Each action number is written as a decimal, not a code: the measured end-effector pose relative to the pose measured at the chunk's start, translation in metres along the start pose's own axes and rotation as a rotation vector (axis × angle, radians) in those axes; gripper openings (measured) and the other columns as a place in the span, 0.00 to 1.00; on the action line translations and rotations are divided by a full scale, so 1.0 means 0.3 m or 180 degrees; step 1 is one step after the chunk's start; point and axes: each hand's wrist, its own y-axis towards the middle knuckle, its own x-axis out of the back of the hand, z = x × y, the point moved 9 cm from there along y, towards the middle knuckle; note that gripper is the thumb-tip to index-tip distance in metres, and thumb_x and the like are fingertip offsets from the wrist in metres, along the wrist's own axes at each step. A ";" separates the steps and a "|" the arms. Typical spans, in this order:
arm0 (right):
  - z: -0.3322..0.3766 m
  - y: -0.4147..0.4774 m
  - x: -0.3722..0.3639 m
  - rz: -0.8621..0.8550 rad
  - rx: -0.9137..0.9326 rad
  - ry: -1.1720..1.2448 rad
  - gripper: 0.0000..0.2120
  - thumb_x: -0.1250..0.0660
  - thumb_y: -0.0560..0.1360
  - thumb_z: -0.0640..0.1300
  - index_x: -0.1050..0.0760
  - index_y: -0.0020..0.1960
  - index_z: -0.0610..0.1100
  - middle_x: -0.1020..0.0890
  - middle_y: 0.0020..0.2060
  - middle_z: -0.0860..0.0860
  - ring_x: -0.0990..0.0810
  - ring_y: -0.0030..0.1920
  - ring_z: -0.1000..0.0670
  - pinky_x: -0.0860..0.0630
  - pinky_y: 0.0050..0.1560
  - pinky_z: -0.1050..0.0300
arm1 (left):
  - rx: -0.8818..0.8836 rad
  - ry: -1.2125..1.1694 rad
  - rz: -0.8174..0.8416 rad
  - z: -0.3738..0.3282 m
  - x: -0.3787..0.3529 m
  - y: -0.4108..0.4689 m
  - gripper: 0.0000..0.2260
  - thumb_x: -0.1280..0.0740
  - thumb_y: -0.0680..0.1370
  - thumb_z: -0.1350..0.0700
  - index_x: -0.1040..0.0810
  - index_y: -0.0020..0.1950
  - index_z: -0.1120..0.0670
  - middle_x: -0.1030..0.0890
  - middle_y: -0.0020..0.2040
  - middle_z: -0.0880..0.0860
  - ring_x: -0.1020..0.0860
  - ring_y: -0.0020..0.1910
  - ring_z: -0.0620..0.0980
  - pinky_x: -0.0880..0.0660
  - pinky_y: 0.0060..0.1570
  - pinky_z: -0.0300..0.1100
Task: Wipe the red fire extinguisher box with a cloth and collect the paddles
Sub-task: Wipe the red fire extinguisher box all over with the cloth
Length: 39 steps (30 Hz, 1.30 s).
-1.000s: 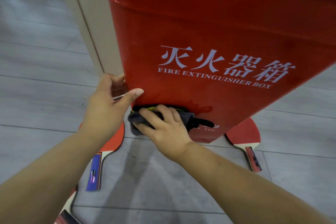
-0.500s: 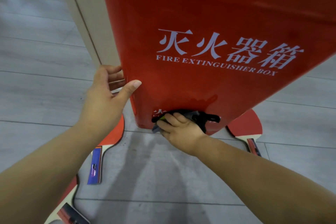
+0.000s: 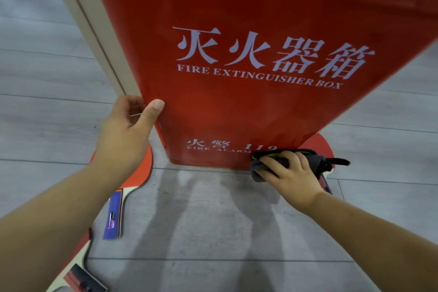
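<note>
The red fire extinguisher box (image 3: 248,106) with white lettering stands on the floor and fills the upper middle. My left hand (image 3: 128,135) grips its left front edge, thumb on the front face. My right hand (image 3: 291,175) presses a dark grey cloth (image 3: 317,160) against the box's bottom right corner. A red paddle with a blue handle (image 3: 144,173) lies on the floor under my left wrist. Another red paddle (image 3: 320,144) lies behind my right hand, mostly hidden. A third paddle (image 3: 80,272) shows at the bottom left, partly covered by my left forearm.
The floor is grey plank tile (image 3: 213,220). A beige door frame or wall edge (image 3: 94,31) rises right behind the box's left side.
My right hand has slid the cloth to the right along the bottom of the box front, uncovering the lower white lettering. My left hand stays on the left edge.
</note>
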 end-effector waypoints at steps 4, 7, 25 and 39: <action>0.089 0.086 0.017 -0.0282 -0.0192 0.0241 0.16 0.43 0.72 0.39 0.28 0.56 0.51 0.30 0.59 0.50 0.32 0.51 0.39 0.34 0.51 0.43 | 0.0048 -0.0066 -0.0089 0.013 0.013 0.005 0.15 0.35 0.68 0.33 0.26 0.42 0.42 0.20 0.43 0.42 0.19 0.48 0.47 0.24 0.56 0.50; 0.190 0.219 0.048 -0.0572 -0.0331 0.0478 0.18 0.40 0.71 0.39 0.30 0.59 0.53 0.30 0.60 0.52 0.32 0.51 0.41 0.35 0.50 0.45 | 0.0084 -0.0097 -0.0052 0.017 0.019 0.011 0.15 0.33 0.68 0.33 0.26 0.42 0.43 0.20 0.42 0.43 0.19 0.48 0.47 0.24 0.54 0.46; 0.568 0.339 -0.213 0.2053 0.1822 -0.0441 0.22 0.40 0.78 0.47 0.34 0.71 0.44 0.49 0.74 0.46 0.50 0.72 0.38 0.55 0.72 0.43 | 0.0173 -0.0284 0.0125 0.082 -0.007 -0.013 0.24 0.36 0.65 0.35 0.27 0.55 0.48 0.20 0.47 0.42 0.21 0.47 0.36 0.28 0.40 0.25; 0.230 0.067 -0.212 0.2442 0.1069 0.0066 0.18 0.23 0.62 0.48 0.16 0.51 0.47 0.22 0.62 0.52 0.24 0.61 0.42 0.30 0.64 0.49 | 0.0080 0.0153 -0.0014 0.093 -0.050 -0.042 0.11 0.41 0.78 0.45 0.30 0.52 0.51 0.27 0.42 0.37 0.30 0.34 0.20 0.37 0.33 0.16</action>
